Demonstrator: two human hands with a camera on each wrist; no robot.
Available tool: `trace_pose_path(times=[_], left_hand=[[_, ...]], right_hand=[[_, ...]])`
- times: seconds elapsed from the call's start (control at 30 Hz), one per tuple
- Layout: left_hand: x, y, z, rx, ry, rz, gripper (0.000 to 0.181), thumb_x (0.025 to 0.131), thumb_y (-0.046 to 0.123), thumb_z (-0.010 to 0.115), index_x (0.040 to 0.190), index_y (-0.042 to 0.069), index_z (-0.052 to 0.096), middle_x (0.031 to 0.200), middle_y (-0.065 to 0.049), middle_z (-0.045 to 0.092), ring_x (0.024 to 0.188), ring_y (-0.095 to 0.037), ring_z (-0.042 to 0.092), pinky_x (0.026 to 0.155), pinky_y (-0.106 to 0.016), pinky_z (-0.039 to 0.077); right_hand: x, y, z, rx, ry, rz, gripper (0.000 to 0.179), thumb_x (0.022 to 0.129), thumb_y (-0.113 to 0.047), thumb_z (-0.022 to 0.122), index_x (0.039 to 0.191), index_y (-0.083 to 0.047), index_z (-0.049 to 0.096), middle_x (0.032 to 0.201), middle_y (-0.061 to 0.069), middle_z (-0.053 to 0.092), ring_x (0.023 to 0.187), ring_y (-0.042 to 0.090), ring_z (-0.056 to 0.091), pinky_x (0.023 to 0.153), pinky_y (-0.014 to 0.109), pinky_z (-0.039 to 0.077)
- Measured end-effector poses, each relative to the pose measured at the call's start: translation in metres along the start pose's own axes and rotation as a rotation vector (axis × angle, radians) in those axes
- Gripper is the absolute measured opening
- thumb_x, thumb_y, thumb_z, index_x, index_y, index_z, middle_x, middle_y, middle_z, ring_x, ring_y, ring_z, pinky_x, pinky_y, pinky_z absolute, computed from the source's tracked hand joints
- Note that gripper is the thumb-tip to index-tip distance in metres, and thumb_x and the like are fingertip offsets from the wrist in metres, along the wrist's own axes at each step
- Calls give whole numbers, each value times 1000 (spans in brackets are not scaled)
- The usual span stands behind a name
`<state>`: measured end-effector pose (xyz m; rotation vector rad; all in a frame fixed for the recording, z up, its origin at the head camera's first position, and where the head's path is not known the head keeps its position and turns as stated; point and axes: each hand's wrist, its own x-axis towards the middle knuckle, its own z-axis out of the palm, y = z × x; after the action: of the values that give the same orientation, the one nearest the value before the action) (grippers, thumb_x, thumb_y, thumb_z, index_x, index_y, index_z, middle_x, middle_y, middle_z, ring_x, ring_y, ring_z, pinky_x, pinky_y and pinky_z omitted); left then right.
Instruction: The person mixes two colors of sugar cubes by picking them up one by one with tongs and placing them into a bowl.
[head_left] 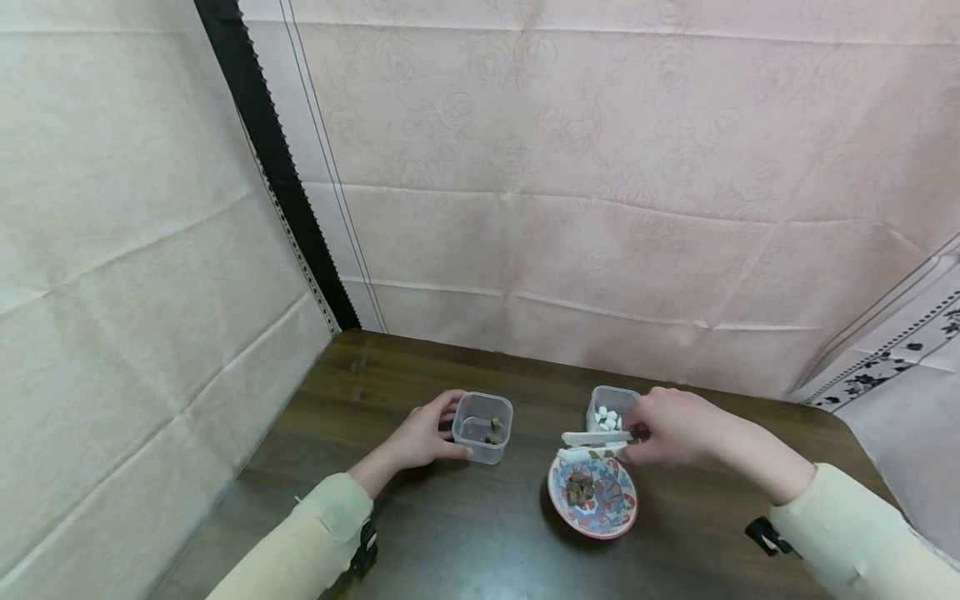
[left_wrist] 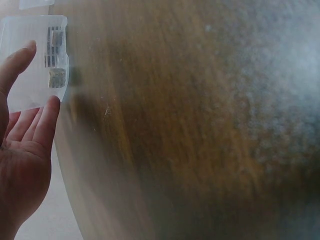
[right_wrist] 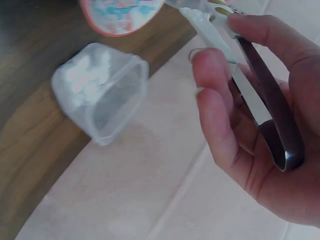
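My left hand [head_left: 422, 433] holds a clear plastic container [head_left: 486, 454] at its left side, thumb near the front corner and fingers towards the back. A few small brown cubes [left_wrist: 57, 78] lie inside it. In my right hand [head_left: 671, 425] is a pair of tongs [right_wrist: 270, 102] with a dark bent handle and pale, broad tips. The tips are spread apart, one above the other in the head view, with no cube visible between them. They point left over the far rim of a patterned plate [head_left: 617, 502], which bears a cluster of brown cubes [head_left: 579, 489].
Behind the tongs stands a second clear container [head_left: 596, 402] with several white cubes [head_left: 607, 418]. All sit on a dark wooden table [head_left: 420, 533]. Pale cloth [head_left: 600, 208] hangs along the table's back edge, and more cloth [head_left: 150, 333] covers the left side.
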<state>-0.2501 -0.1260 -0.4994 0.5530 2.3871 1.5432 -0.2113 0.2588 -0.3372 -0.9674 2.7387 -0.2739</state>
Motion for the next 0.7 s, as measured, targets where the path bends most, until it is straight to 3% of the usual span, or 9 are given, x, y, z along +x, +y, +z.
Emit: trace_pose_path(times=[0.13,0.27,0.4,0.53,0.7], left_hand=[[-1,0,0,-1,3,-4,83,85,6,91,155,7,45,151,-20,56,143,-41,53,105,-47,57],[-2,-1,0,-4,8,-8,83,85,5,91,154,8,46,150,-19,56,143,-42,53,105,-48,57],[-3,-1,0,-1,16,-14,83,85,5,92,154,9,47,150,-18,56,143,-42,53,105,-48,57],[-3,1,0,1,18,-7,84,84,5,92,155,7,46,151,-18,56,143,-43,53,105,-48,57],[-1,2,0,5,12,-5,85,84,6,92,156,7,45,152,-17,56,144,-40,53,105,-46,57]], right_hand=[[16,-11,-7,-5,33,-24,36,89,-32,83,65,-27,56,57,-16,38,51,0,32,47,22,24],[38,-19,-10,-29,54,-98,42,91,-28,81,63,-24,50,56,-17,33,50,0,27,49,22,19],[64,-30,-10,-78,39,-139,37,92,-27,80,64,-23,55,56,-16,37,50,1,28,48,22,19],[90,-45,-7,-159,-2,-108,36,92,-29,80,64,-22,57,56,-14,40,52,5,30,48,23,22],[119,-61,0,-280,-42,-60,43,89,-32,81,60,-23,51,56,-12,39,56,9,35,49,26,26]])
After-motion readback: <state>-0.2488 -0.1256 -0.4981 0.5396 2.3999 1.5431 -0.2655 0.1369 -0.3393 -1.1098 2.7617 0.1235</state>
